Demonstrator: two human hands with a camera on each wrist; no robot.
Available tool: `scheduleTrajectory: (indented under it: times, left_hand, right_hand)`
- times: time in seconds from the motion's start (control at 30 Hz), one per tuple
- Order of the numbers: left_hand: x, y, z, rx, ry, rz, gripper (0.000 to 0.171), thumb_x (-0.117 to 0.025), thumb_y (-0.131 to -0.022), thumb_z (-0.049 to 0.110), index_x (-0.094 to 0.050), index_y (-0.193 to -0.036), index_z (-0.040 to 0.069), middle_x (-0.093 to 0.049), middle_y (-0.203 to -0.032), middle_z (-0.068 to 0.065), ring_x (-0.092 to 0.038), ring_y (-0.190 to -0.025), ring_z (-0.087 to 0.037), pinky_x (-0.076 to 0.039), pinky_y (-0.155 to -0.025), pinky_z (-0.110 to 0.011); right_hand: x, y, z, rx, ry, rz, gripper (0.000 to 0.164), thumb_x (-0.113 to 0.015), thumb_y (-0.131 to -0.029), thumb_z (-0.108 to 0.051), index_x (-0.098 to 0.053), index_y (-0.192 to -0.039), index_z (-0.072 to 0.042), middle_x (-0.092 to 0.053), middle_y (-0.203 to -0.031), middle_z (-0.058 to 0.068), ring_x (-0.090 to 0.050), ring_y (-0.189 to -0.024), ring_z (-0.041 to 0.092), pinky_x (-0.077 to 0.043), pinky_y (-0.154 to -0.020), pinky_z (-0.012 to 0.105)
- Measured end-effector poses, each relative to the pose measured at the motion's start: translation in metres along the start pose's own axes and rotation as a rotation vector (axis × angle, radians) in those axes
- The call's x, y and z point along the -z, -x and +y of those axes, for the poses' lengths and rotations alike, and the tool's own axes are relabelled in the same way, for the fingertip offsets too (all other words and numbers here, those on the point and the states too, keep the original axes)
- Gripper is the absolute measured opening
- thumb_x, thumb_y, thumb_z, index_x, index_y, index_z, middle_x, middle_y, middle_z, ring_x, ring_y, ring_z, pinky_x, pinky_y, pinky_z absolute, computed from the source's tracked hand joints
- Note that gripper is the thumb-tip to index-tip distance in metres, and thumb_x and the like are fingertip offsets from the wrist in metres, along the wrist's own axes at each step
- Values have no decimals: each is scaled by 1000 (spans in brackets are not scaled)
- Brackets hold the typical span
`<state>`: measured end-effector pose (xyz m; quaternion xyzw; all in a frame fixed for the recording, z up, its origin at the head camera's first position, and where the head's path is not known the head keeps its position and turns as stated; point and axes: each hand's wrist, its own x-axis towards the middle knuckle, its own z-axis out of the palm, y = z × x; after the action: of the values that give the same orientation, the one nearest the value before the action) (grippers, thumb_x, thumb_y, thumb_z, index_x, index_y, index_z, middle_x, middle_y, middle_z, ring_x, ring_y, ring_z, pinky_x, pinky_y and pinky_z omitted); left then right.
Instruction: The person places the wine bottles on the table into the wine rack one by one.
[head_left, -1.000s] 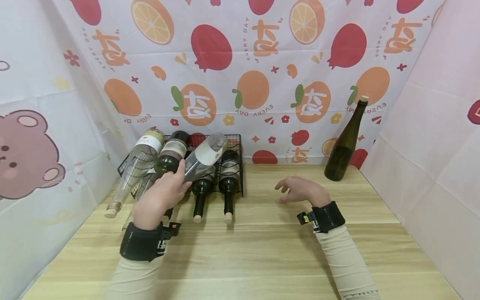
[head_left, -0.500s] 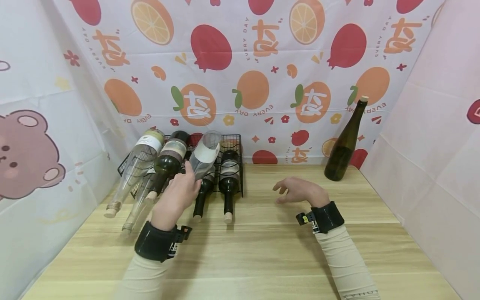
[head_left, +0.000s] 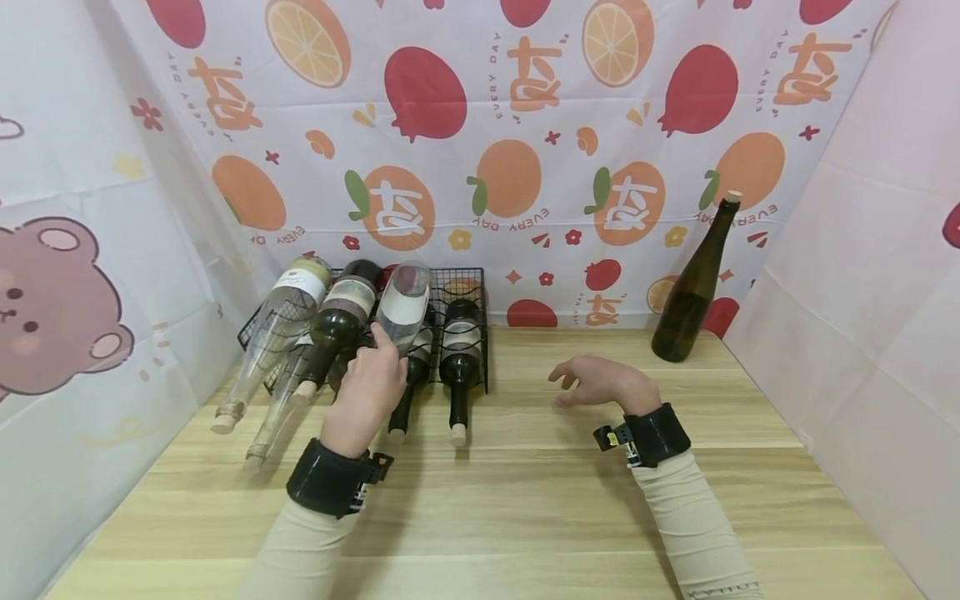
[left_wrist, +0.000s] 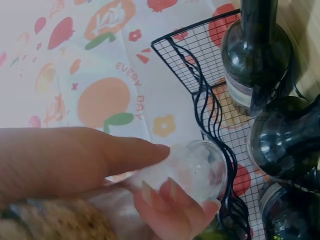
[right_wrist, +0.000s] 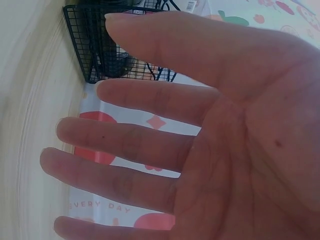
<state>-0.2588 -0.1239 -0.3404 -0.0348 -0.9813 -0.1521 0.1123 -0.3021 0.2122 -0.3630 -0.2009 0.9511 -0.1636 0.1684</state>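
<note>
My left hand [head_left: 369, 385] grips the neck of a clear glass bottle [head_left: 406, 307] with a white label, its base pointing up and back over the black wire rack [head_left: 484, 350]. In the left wrist view, thumb and curled fingers [left_wrist: 167, 205] wrap the clear glass, and a cork [left_wrist: 65, 220] shows blurred at the lower left. Left of it lies a dark green bottle [head_left: 341, 321], corked end toward me. My right hand [head_left: 603, 383] hovers over the table at the right, holding nothing; its fingers look spread and relaxed in the right wrist view.
Two clear bottles [head_left: 258, 358] [head_left: 281, 408] lean at the rack's left. Dark corked bottles [head_left: 460, 367] [head_left: 411, 379] lie in its lower right part. A tall green bottle [head_left: 686, 308] stands upright at the table's back right. Fruit-printed cloth [head_left: 510, 179] hangs behind the wooden table [head_left: 540, 508].
My left hand has moved right with the clear bottle, whose base has swung left, so it now lies more in line with the rack's other bottles. The right hand has barely moved.
</note>
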Motion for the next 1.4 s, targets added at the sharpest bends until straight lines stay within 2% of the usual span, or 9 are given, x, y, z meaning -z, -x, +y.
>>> scheduleTrajectory:
  times: [0.17, 0.3, 0.37, 0.43, 0.53, 0.67, 0.77, 1.13, 1.4]
  left_hand:
    - [-1, -1, -2, -3, 27, -7, 73, -52, -103, 14, -15, -152, -24, -65, -94, -45, -68, -71, -49, -57, -64, -54]
    - [0, -4, -6, 23, 79, -81, 78, -48, -101, 15, -5, -156, -20, -56, -118, -50, -66, -87, -53, -55, -74, -56]
    - [1, -5, -7, 36, 100, -125, 79, -45, -101, 14, 0, -158, -17, -49, -129, -51, -65, -89, -52, -53, -72, -54]
    - [1, -6, -7, 33, 108, -141, 77, -43, -101, 12, 1, -158, -16, -45, -133, -52, -64, -87, -50, -51, -69, -50]
    - [2, -6, -7, 27, 106, -133, 75, -43, -102, 10, -1, -158, -16, -46, -133, -52, -64, -89, -52, -52, -69, -51]
    - [2, -5, -7, 42, 73, -128, 74, -46, -105, 14, -4, -160, -13, -47, -136, -49, -64, -99, -56, -55, -74, -59]
    - [2, -5, -7, 55, 51, -131, 74, -46, -107, 16, -4, -161, -10, -46, -139, -47, -64, -100, -56, -55, -73, -61]
    - [-1, -7, -6, 34, 58, -110, 72, -45, -108, 17, -6, -160, -11, -47, -137, -47, -65, -97, -56, -55, -68, -58]
    - [-1, -7, -6, 68, 71, -143, 75, -44, -107, 17, 0, -160, -12, -42, -139, -50, -64, -96, -56, -55, -68, -55]
  right_hand:
    - [-1, 0, -1, 13, 6, 2, 44, -75, -95, -26, -67, -135, -10, -70, -131, 16, -66, -119, 30, -55, -99, 49]
    - [-1, 0, -1, 17, 8, -4, 44, -75, -95, -26, -67, -135, -9, -70, -131, 17, -66, -119, 30, -55, -99, 49]
    - [-1, 0, -1, 16, 8, -7, 45, -75, -95, -26, -66, -136, -9, -70, -131, 17, -66, -119, 30, -55, -99, 49]
    - [0, 0, -1, 11, 8, -10, 46, -75, -95, -26, -66, -137, -9, -70, -132, 17, -66, -119, 30, -55, -100, 50]
    - [0, 0, -2, 8, 7, -11, 46, -75, -95, -26, -66, -137, -9, -70, -132, 17, -66, -119, 30, -54, -100, 50]
    - [0, 1, -3, 25, 10, -19, 47, -75, -95, -27, -65, -138, -9, -70, -131, 17, -66, -120, 30, -54, -101, 50]
    - [-1, 1, -3, 34, 9, -27, 49, -75, -95, -28, -65, -138, -9, -70, -132, 17, -66, -121, 31, -53, -101, 50]
    - [-2, 1, -2, 15, -13, -43, 52, -77, -93, -29, -63, -140, -10, -69, -133, 17, -66, -120, 30, -53, -101, 50]
    - [-3, 0, -1, 2, -24, -56, 54, -78, -92, -31, -63, -141, -12, -68, -134, 16, -65, -120, 29, -53, -102, 51]
